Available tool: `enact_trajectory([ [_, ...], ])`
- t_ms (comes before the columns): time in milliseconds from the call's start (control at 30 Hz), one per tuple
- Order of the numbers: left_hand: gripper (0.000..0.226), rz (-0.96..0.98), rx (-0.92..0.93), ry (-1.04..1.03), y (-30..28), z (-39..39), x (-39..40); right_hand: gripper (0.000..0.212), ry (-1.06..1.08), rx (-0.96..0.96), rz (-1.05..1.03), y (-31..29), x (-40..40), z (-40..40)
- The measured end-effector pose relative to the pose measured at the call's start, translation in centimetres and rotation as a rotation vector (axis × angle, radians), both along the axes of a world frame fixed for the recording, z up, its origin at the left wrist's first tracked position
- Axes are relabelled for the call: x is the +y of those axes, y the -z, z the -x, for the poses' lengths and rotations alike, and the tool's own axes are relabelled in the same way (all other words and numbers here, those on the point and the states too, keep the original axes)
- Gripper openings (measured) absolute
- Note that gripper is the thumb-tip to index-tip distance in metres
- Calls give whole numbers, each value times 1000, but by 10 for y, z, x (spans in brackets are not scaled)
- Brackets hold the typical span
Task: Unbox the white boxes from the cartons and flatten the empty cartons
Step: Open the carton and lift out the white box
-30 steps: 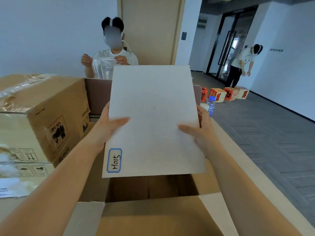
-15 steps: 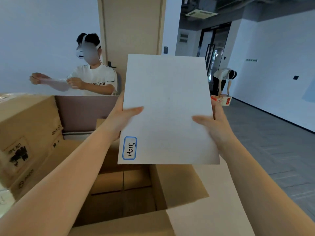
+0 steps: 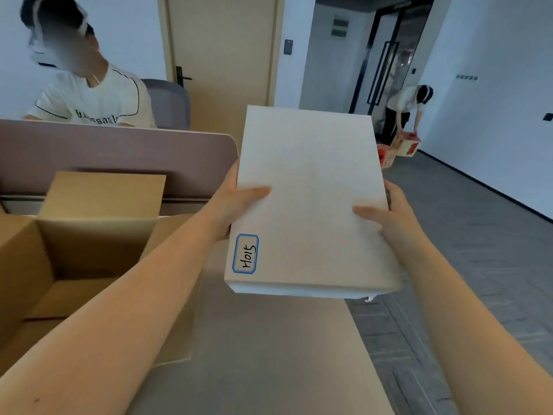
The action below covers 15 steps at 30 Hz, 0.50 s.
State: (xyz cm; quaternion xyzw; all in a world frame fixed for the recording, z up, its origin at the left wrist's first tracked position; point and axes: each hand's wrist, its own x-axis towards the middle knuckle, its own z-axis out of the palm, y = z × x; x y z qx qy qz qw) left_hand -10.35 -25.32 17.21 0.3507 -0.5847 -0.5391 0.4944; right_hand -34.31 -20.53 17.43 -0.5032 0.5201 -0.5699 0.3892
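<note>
I hold a flat white box (image 3: 311,199) with a blue-framed label reading "H015" near its lower left corner. My left hand (image 3: 236,199) grips its left edge, thumb on top. My right hand (image 3: 386,217) grips its right edge, thumb on top too. The box hangs in the air over the table's right part, clear of the open brown carton (image 3: 89,235) at the left. The carton's flaps stand open and its inside looks empty where visible.
The beige table (image 3: 269,354) runs under the box; its right edge borders grey floor. A brown desk divider (image 3: 119,151) stands behind the carton, with a seated person (image 3: 89,97) beyond it. Far right, another person (image 3: 407,112) bends over red-printed boxes (image 3: 408,145).
The white box has come up out of the carton and moved to the right, now tilted flatter. My view turned right, so the carton sits at the left.
</note>
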Motion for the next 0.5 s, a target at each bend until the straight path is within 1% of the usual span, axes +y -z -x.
enact_trajectory([
  [67, 61, -104, 6, -22, 20, 22, -5, 53, -14, 1, -58, 17, -8, 22],
  [167, 48, -229, -27, -77, 49, 43, -13, 42, -40, -9, -156, 47, -21, 42],
  [367, 48, -415, -64, -203, 102, 56, -31, 46, -96, -40, -331, 103, -52, 53],
  [500, 49, -478, -93, -248, 124, 55, -39, 44, -134, -21, -409, 127, -71, 51],
])
